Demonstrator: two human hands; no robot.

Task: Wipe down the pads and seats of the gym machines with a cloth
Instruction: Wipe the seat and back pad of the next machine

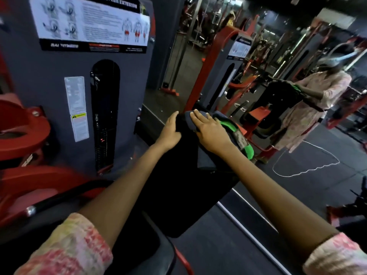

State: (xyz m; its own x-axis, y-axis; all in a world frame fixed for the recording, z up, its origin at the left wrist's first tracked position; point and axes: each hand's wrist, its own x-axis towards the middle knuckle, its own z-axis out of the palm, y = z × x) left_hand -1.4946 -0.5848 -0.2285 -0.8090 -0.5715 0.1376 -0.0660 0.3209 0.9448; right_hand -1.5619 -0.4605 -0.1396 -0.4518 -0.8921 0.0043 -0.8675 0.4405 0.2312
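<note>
A dim gym floor is seen, with a wall mirror (278, 80) on the right in which the person and red-framed machines are reflected. On the left a grey weight-stack housing (127, 80) is fitted with an exercise chart (89, 22) near its top and a dark slot down its middle; red machine parts (21, 124) are seen at the far left. A white cord (309, 167) is looped on the dark floor beside the mirror.

A black back pad (178, 175) is stood upright in the centre, and both arms are stretched out to its top edge. A dark grey cloth (190, 120) is laid over that top edge. The right hand (210, 130) is pressed flat on the cloth, fingers straight and slightly spread, so that the cloth lies directly beneath the palm and shows past the fingertips. A green-edged part of the cloth (230, 126) is seen just beyond the right wrist. The left hand (170, 130) is rested on the pad's top left edge, fingers extended, just beside the cloth; whether it touches the cloth cannot be told. Pink patterned sleeves (79, 249) are pushed up on both forearms.
</note>
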